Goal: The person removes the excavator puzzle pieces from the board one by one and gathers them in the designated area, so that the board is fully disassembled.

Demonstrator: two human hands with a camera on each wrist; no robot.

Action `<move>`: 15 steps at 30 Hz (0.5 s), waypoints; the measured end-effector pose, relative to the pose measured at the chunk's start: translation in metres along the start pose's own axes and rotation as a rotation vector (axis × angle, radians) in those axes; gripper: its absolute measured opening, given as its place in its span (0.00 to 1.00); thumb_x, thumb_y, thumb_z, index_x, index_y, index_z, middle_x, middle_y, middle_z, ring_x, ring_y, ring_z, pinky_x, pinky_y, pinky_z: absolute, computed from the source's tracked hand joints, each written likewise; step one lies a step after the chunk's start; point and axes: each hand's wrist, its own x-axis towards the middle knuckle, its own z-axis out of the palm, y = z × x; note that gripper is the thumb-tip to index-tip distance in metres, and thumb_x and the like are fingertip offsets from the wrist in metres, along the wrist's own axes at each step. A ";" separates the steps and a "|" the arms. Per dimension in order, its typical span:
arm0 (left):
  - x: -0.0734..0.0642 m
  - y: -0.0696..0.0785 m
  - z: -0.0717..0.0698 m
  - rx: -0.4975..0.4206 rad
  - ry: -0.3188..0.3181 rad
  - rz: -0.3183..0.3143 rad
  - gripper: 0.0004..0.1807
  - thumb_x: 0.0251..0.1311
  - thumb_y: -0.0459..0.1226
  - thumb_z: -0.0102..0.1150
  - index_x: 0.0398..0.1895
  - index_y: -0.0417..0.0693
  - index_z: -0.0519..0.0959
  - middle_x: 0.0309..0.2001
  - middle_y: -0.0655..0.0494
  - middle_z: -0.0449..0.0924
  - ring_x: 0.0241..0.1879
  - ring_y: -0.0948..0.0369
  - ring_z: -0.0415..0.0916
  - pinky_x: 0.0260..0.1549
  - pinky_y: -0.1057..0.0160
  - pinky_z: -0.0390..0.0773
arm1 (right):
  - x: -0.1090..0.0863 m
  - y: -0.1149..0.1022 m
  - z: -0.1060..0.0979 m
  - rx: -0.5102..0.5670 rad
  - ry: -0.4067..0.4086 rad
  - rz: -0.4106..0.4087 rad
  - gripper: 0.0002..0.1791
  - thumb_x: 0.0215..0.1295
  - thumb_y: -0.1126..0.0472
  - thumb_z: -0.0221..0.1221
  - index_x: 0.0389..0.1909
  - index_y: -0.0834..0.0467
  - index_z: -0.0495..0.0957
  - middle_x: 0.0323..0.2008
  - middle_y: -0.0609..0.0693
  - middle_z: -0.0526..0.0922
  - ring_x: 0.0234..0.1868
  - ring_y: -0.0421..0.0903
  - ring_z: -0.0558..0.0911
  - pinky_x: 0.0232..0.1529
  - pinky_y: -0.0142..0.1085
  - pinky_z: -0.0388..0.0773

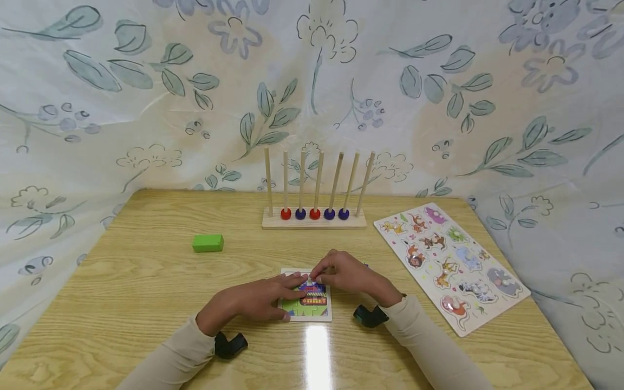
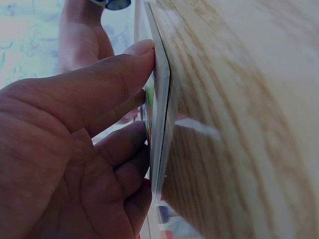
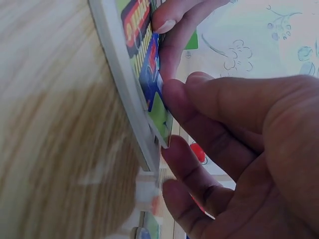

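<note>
A small jigsaw puzzle (image 1: 314, 299) with a colourful picture lies in a white-rimmed tray near the front middle of the table. My left hand (image 1: 260, 298) rests flat across its left side, fingers extended over the picture. In the left wrist view the thumb (image 2: 142, 47) presses at the tray's edge (image 2: 162, 84). At the far right corner my right hand (image 1: 343, 273) has its thumb and index finger bent together at a puzzle piece. The right wrist view shows this green-cornered piece (image 3: 159, 117) tilted above the tray rim (image 3: 122, 84), fingertips against it.
A wooden peg stand (image 1: 314, 222) with red and blue beads stands at the back. To its left lies a green block (image 1: 208, 243). An animal puzzle board (image 1: 429, 249) lies at the right. Behind the table hangs a floral cloth (image 1: 312, 81).
</note>
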 end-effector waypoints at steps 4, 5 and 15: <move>0.000 -0.001 0.000 0.008 0.004 0.007 0.34 0.66 0.41 0.60 0.74 0.53 0.62 0.76 0.54 0.48 0.75 0.55 0.43 0.68 0.51 0.54 | 0.000 0.000 0.001 0.018 0.008 -0.018 0.08 0.66 0.67 0.61 0.41 0.55 0.87 0.40 0.42 0.84 0.41 0.40 0.76 0.43 0.37 0.74; 0.000 -0.001 0.000 0.008 0.005 0.008 0.34 0.66 0.41 0.60 0.74 0.53 0.62 0.76 0.54 0.48 0.75 0.55 0.43 0.68 0.52 0.54 | 0.000 0.001 0.001 0.024 0.017 -0.022 0.08 0.66 0.68 0.61 0.41 0.56 0.86 0.40 0.43 0.84 0.41 0.40 0.76 0.42 0.37 0.74; -0.001 -0.003 0.000 -0.002 0.003 0.019 0.33 0.66 0.40 0.60 0.73 0.53 0.63 0.76 0.53 0.47 0.75 0.55 0.43 0.68 0.52 0.54 | 0.003 0.000 0.002 0.052 0.088 0.025 0.10 0.66 0.71 0.59 0.43 0.58 0.84 0.38 0.44 0.83 0.36 0.39 0.78 0.39 0.34 0.76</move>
